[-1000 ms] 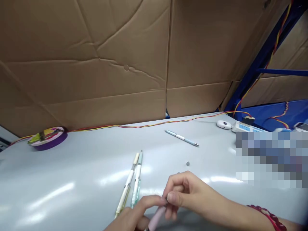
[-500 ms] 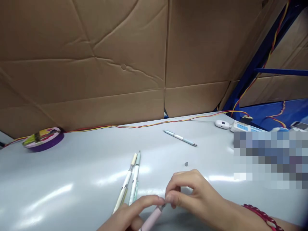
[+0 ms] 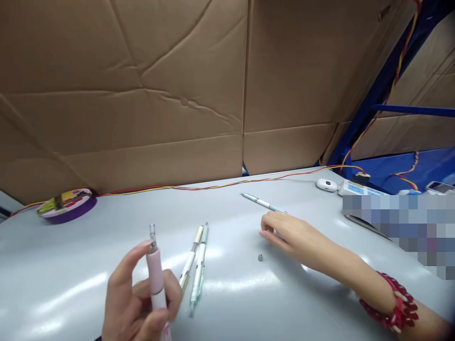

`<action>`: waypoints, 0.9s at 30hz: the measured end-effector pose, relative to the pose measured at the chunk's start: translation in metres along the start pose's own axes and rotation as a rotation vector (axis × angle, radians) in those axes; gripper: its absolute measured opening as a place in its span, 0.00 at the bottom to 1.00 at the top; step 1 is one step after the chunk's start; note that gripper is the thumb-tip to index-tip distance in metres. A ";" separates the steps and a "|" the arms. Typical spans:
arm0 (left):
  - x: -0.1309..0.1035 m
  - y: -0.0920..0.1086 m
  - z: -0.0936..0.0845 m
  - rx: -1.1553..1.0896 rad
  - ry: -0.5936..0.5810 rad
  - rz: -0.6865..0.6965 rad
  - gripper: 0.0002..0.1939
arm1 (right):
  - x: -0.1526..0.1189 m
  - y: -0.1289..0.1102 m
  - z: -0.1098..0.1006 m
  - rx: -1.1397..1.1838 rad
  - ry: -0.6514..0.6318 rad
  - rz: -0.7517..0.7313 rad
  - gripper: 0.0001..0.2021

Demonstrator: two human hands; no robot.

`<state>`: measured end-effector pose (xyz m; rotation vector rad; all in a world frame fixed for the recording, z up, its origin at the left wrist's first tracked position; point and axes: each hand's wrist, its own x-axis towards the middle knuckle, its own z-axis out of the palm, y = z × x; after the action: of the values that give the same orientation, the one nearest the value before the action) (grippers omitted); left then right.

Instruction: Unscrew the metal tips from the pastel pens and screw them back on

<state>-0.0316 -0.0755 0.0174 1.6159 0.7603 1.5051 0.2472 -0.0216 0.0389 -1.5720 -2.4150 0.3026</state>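
Observation:
My left hand [image 3: 137, 300] is closed around a pink and white pen [image 3: 155, 272], held upright at the left. A clear tube with a spring sticks out of its top, and my index fingertip touches it there. My right hand [image 3: 286, 232], loosely bent with thumb and fingers apart, hovers over the table and shows nothing in its grasp. Just below its fingertips lies a small grey pen tip [image 3: 260, 258]. Behind that hand, a light blue and white pen [image 3: 261, 202] is partly covered.
Between my hands lie a cream and white pen [image 3: 188, 260] and a green and white pen [image 3: 199, 260], side by side. A purple-edged round box [image 3: 69, 208] sits far left. Red and yellow wires [image 3: 199, 187] run along the cardboard [image 3: 177, 142]. A power strip [image 3: 355, 188] stands back right.
My left hand has lifted the pink pen up and leftward, tip upright. My right hand has left it and moved right and away from me. The grey pen tip has shifted left and nearer.

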 end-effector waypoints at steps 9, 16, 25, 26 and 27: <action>0.026 -0.003 -0.015 0.145 -0.075 0.257 0.26 | -0.003 0.004 0.008 0.008 -0.125 -0.075 0.09; 0.035 -0.010 -0.023 0.314 -0.189 0.255 0.34 | -0.001 0.026 -0.018 0.099 -0.137 0.016 0.11; 0.070 -0.026 -0.041 0.775 -0.283 -0.340 0.23 | 0.005 0.082 -0.010 -0.059 -0.083 0.333 0.10; 0.071 -0.029 -0.042 0.785 -0.312 -0.356 0.23 | 0.006 0.082 -0.009 -0.065 -0.090 0.335 0.09; 0.071 -0.032 -0.043 0.787 -0.329 -0.362 0.23 | 0.007 0.082 -0.007 -0.071 -0.095 0.335 0.09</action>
<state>-0.0634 0.0076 0.0267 2.0584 1.4666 0.6697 0.3179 0.0175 0.0217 -2.0392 -2.2421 0.3622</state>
